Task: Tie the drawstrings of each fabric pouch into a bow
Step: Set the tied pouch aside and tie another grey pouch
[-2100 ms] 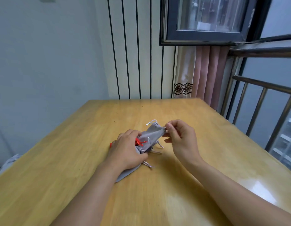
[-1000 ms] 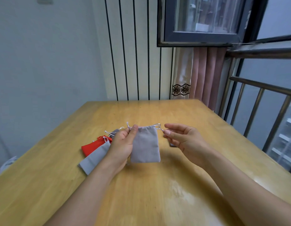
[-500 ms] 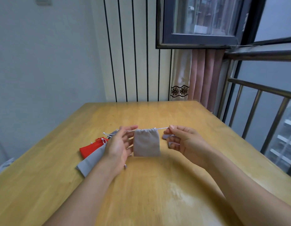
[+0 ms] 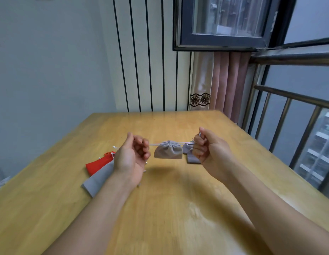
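A small grey fabric pouch (image 4: 168, 151) hangs in the air above the wooden table (image 4: 169, 208), its mouth gathered tight. Its pale drawstrings (image 4: 155, 144) run out taut to both sides. My left hand (image 4: 132, 155) grips the left string with curled fingers. My right hand (image 4: 208, 147) grips the right string the same way. A red pouch (image 4: 99, 163) and another grey pouch (image 4: 100, 178) lie on the table behind my left wrist. A further grey pouch (image 4: 191, 157) lies partly hidden behind my right hand.
The table's far edge meets a striped wall panel (image 4: 147, 61). A metal railing (image 4: 296, 107) and a pink curtain (image 4: 228, 83) stand close to the table's right side. A window frame (image 4: 222, 41) hangs above.
My hands have moved apart along the drawstrings, and the flat open pouch has cinched into a gathered bundle. Earlier I lifted this pouch off the pile.
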`<state>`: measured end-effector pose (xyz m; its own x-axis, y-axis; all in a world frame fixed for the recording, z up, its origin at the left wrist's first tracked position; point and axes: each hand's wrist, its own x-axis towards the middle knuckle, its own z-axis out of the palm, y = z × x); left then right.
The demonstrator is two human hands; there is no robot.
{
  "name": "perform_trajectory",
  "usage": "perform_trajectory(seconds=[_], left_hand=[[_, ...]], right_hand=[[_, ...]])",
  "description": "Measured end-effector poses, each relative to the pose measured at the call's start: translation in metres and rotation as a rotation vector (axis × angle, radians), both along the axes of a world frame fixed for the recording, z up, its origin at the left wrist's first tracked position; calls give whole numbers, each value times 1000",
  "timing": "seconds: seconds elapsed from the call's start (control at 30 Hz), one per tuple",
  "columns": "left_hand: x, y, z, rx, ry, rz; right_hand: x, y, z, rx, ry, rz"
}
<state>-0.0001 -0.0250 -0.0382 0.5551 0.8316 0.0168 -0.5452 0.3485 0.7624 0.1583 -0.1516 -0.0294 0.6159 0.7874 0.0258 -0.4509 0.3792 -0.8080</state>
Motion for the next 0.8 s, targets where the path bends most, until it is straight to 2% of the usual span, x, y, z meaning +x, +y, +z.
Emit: perform_trajectory(seconds=[0.13, 0.3, 0.5, 0.67, 0.8], left_hand=[[-3, -2, -3, 75, 83, -112], [-4, -2, 3, 123, 69, -62], [-7, -11, -1, 427, 153, -191], [-5, -14, -1, 496, 193, -108], [-5, -24, 4, 667, 262, 6]], right_hand=[[-6, -4, -3, -44, -119, 111], [-1, -5, 0, -22, -149, 80], [-6, -9, -3, -1, -249, 241], [-17, -6, -6, -3, -327, 318], [-28, -10, 1, 6, -414, 343]])
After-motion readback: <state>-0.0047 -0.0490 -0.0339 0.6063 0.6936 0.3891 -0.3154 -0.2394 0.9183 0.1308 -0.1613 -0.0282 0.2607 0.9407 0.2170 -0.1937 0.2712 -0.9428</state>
